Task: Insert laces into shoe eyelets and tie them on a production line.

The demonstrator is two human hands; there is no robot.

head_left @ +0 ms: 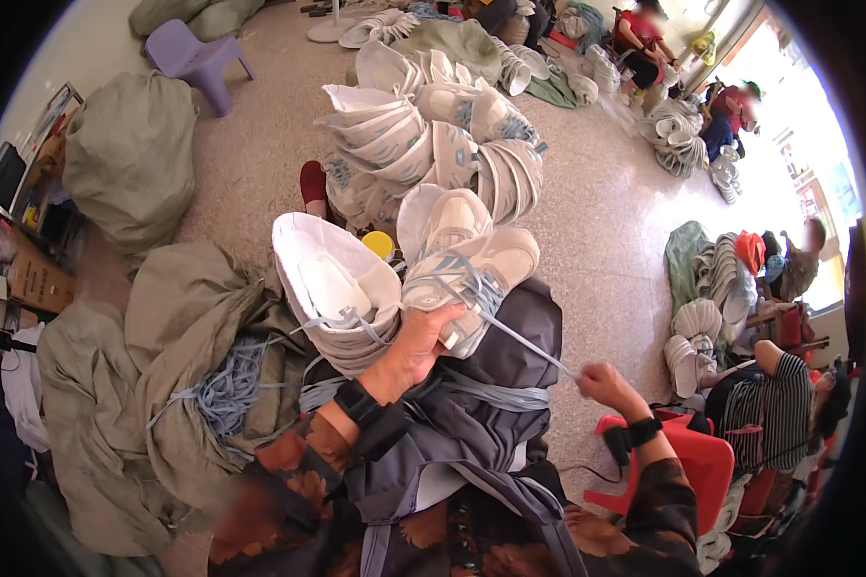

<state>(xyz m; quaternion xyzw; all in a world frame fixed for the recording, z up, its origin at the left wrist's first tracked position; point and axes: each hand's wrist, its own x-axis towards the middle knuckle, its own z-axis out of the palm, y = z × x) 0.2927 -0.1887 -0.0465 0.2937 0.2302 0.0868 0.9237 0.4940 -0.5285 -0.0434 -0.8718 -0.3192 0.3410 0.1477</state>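
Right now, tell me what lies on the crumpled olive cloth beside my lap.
Thin, tangled blue-grey laces lie on the olive cloth; anything under its folds is covered.

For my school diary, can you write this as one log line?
left hand: grips white lace-up sneaker | right hand: holds pale-blue flat lace | lace: stretched straight
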